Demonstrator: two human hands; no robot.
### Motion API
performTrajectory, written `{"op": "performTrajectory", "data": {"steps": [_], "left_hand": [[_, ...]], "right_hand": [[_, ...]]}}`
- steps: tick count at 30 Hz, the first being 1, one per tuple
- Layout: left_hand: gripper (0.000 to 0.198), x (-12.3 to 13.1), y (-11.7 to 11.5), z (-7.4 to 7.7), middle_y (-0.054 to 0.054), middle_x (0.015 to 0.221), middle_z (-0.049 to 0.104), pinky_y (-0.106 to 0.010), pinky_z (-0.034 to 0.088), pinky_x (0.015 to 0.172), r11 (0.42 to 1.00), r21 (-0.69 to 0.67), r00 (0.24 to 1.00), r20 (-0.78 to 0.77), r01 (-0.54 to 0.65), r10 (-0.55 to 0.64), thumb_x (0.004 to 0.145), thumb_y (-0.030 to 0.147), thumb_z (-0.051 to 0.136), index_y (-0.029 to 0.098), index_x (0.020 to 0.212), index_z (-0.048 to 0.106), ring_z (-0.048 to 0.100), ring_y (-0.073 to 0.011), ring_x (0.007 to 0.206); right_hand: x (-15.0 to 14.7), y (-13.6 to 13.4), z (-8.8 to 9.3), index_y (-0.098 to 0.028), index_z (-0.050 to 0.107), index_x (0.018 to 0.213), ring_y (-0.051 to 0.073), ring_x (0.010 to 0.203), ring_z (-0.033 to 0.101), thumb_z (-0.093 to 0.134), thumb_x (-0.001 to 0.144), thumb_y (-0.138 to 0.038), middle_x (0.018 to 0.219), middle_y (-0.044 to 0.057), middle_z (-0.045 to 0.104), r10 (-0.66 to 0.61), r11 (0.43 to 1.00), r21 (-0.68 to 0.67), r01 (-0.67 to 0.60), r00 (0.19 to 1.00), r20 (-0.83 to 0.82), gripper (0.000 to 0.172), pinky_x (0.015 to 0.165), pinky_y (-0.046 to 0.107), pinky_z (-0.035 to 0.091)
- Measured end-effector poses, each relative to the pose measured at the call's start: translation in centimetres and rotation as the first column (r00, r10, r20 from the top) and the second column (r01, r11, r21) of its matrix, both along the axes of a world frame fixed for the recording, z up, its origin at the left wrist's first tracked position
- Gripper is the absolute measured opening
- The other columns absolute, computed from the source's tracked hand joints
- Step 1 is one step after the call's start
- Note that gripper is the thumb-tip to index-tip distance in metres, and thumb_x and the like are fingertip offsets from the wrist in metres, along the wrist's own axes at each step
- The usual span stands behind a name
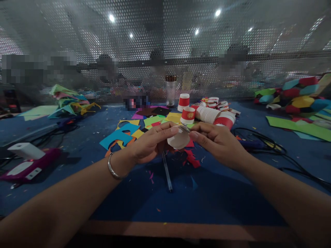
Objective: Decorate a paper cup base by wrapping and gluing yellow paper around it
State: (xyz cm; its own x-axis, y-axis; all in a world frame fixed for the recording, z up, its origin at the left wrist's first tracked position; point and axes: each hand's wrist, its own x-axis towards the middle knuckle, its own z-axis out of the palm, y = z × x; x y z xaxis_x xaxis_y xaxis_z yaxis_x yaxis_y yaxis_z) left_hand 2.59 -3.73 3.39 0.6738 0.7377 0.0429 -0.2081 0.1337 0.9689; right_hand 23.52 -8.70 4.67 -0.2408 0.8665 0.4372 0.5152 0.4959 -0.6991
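A white, rounded piece (178, 138), which looks like paper or part of a paper cup, is up between my two hands above the table. My left hand (152, 139) is closed on it, with the thumb along its upper left edge. At its upper right, my right hand (213, 139) has thumb and fingertips pinched together by a small greyish edge (184, 128); what that is, I cannot make out. Below the hands a clear pen (167, 174) lies on the blue table (207, 203). Red paper scraps (192, 159) lie under my right hand.
Red-and-white paper cups (184, 102) stand behind my hands, beside a stack of cups (210, 114). A lidded clear bottle (170, 91) stands farther back. Cut coloured paper (119, 135) lies left of centre, a purple power strip (33, 167) far left, black cables (269, 137) right.
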Motion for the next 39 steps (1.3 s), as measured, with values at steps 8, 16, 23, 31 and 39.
{"op": "performTrajectory", "data": {"steps": [8,16,23,31,39], "left_hand": [[0.044,-0.1,0.0,-0.1,0.001,0.085,0.062,-0.021,0.048,0.064,1.0,-0.005,1.0,0.01,0.011,-0.011,0.074,0.052,0.089,0.018,0.094,0.068,0.057,-0.0111,0.073],[0.034,0.0,0.3,-1.1,-0.001,0.088,0.064,-0.023,0.047,0.069,0.979,0.2,0.997,0.055,0.038,-0.05,0.089,0.049,0.078,0.018,0.097,0.071,0.058,-0.0122,0.077],[0.027,0.1,0.3,-1.4,-0.002,0.09,0.061,-0.025,0.046,0.074,0.918,0.396,0.997,0.059,0.023,-0.05,0.098,0.045,0.067,0.019,0.099,0.072,0.056,-0.0136,0.082],[0.028,0.0,-0.1,-1.1,-0.002,0.088,0.061,-0.024,0.045,0.075,0.915,0.404,0.999,0.023,0.021,-0.033,0.096,0.048,0.068,0.02,0.097,0.073,0.054,-0.0134,0.081],[0.029,-0.1,0.1,-1.3,-0.003,0.089,0.062,-0.026,0.046,0.077,0.914,0.405,1.0,-0.002,0.02,-0.021,0.097,0.047,0.066,0.019,0.096,0.071,0.056,-0.015,0.084]], "right_hand": [[0.1,0.0,0.0,-0.019,0.069,0.084,0.011,0.057,0.044,0.059,0.094,-0.069,0.067,-0.001,0.058,0.011,1.0,-0.027,-0.01,1.0,0.013,0.052,0.052,0.027,0.031],[0.5,0.2,-0.4,-0.017,0.07,0.084,0.011,0.056,0.046,0.056,0.097,-0.065,0.067,-0.001,0.058,0.036,0.999,0.032,-0.037,0.998,0.049,0.051,0.051,0.026,0.032],[0.8,-0.2,-0.4,-0.017,0.067,0.081,0.01,0.055,0.047,0.056,0.101,-0.049,0.064,-0.002,0.056,-0.01,0.989,0.148,-0.014,0.987,0.161,0.039,0.052,0.026,0.033],[0.7,-0.5,0.0,-0.019,0.062,0.075,0.01,0.05,0.044,0.056,0.1,-0.045,0.058,-0.004,0.051,-0.033,0.981,0.193,-0.008,0.978,0.208,0.037,0.05,0.025,0.032],[0.8,-0.5,-0.1,-0.019,0.059,0.074,0.009,0.051,0.045,0.054,0.103,-0.043,0.058,-0.004,0.05,-0.041,0.968,0.25,-0.024,0.967,0.251,0.038,0.05,0.024,0.032]]}}
